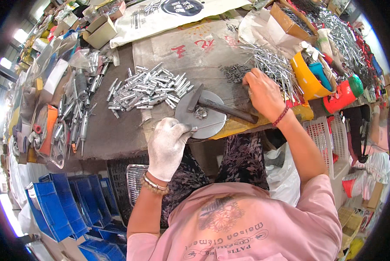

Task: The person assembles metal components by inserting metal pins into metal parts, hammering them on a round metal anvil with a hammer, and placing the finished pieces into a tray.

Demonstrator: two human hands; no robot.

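Note:
My left hand, in a white glove, pinches a thin metal pin that lies across a round grey metal disc at the table's front edge. A hammer with a dark handle rests on that disc, beside a small metal nut-like piece. My bare right hand reaches into a loose pile of long silver pins, fingers curled on them. A heap of small dark parts lies just left of that hand.
A pile of short silver sleeves lies left of the disc. Metal tools and boxes crowd the left side. A yellow bowl and a red-green container stand at the right. Blue crates sit below.

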